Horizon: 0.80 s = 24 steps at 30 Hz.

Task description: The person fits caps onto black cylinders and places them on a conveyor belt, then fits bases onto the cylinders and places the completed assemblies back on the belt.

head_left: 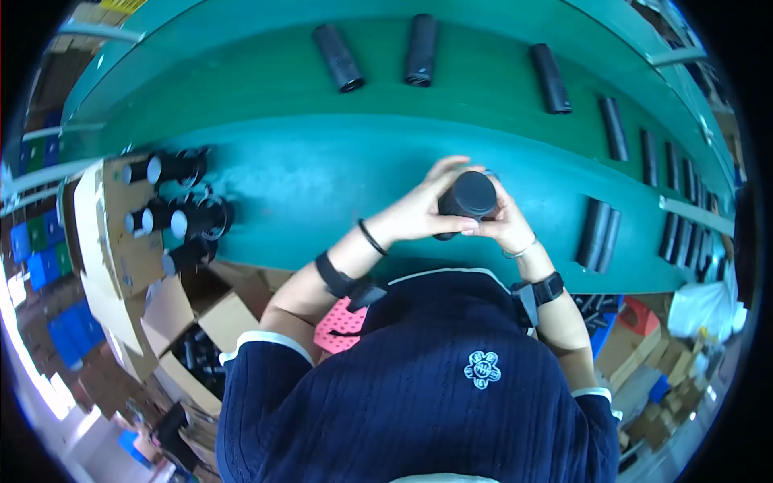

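A black cylinder with a round, wider end point(473, 193) stands roughly upright over the teal bench, with that end turned up toward me. My left hand point(427, 205) wraps its left side, thumb across the front. On the other side my right hand point(507, 221) closes around it, and the two thumbs nearly meet at the front. The far fingers are partly hidden behind the cylinder. To the right of my hands, two black tubes point(594, 233) lie side by side on the bench point(322, 185).
Black tubes point(420, 50) lie spaced along the green belt point(266, 80) beyond, with several more at far right. At left, black cylinders with pale round ends point(185, 221) are grouped near a cardboard box point(121, 233). An open carton point(201, 354) of black parts sits below them.
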Each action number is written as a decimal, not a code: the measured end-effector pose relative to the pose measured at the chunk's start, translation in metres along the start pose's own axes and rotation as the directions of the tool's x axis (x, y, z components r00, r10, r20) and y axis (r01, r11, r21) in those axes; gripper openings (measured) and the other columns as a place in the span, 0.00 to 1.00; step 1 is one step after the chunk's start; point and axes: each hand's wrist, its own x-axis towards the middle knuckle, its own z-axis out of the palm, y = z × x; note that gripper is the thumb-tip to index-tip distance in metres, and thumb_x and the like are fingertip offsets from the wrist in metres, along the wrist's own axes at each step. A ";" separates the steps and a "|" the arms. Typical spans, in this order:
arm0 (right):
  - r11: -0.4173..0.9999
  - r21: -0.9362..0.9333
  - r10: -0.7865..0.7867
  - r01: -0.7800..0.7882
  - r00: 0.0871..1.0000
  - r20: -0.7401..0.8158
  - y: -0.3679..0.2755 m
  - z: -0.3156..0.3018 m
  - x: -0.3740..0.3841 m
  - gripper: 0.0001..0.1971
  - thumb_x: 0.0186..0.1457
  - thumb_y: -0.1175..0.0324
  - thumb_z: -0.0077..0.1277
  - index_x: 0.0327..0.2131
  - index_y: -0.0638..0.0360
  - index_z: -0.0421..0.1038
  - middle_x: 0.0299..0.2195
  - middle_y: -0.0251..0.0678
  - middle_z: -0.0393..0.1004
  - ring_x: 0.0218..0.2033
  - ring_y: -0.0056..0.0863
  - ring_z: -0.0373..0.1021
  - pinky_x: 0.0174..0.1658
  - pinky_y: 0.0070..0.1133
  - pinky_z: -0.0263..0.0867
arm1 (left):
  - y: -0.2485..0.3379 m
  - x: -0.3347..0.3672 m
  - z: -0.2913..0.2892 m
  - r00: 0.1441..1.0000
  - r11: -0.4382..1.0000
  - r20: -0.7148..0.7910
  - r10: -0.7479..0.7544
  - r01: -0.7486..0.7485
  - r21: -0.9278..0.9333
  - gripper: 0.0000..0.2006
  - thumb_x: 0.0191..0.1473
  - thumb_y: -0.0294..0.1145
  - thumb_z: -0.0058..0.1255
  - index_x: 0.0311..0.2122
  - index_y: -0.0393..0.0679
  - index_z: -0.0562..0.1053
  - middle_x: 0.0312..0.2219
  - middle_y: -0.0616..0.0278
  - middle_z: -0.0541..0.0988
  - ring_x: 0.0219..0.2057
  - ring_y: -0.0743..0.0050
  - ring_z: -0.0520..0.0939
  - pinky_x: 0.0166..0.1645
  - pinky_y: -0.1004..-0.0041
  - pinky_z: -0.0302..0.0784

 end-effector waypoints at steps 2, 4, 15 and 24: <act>0.991 -0.040 0.125 -0.125 0.992 -0.001 0.004 0.016 0.007 0.34 0.42 0.84 0.60 0.53 0.56 0.57 0.49 0.34 0.66 0.52 0.26 0.64 0.54 0.28 0.63 | 0.000 -0.025 0.006 0.987 1.000 -0.156 -0.028 0.030 0.005 0.34 0.45 0.41 0.64 0.56 0.42 0.63 0.54 0.52 0.63 0.58 0.58 0.63 0.60 0.64 0.60; 0.995 -0.097 -0.038 0.038 0.999 -0.001 0.028 0.010 0.016 0.35 0.44 0.84 0.57 0.56 0.55 0.56 0.47 0.33 0.67 0.50 0.25 0.65 0.52 0.25 0.64 | -0.003 -0.047 0.005 0.965 0.990 -0.224 -0.140 0.134 -0.043 0.34 0.45 0.39 0.64 0.56 0.42 0.62 0.52 0.53 0.65 0.56 0.61 0.65 0.58 0.66 0.61; 0.866 -0.499 0.041 0.045 0.986 0.161 0.020 0.050 0.034 0.23 0.53 0.70 0.54 0.54 0.56 0.66 0.39 0.32 0.66 0.35 0.18 0.64 0.41 0.17 0.66 | -0.035 -0.102 0.007 0.920 0.928 -0.234 -0.314 0.246 -0.281 0.36 0.51 0.42 0.59 0.57 0.35 0.54 0.45 0.57 0.69 0.47 0.74 0.70 0.51 0.73 0.68; 0.973 0.127 0.192 -0.194 0.981 0.025 0.034 0.085 0.024 0.22 0.57 0.70 0.47 0.57 0.58 0.63 0.51 0.34 0.64 0.53 0.25 0.61 0.54 0.21 0.56 | -0.025 -0.103 0.018 0.846 0.814 -0.359 -0.393 0.139 -0.564 0.29 0.53 0.34 0.54 0.57 0.37 0.56 0.48 0.58 0.66 0.49 0.73 0.68 0.52 0.74 0.66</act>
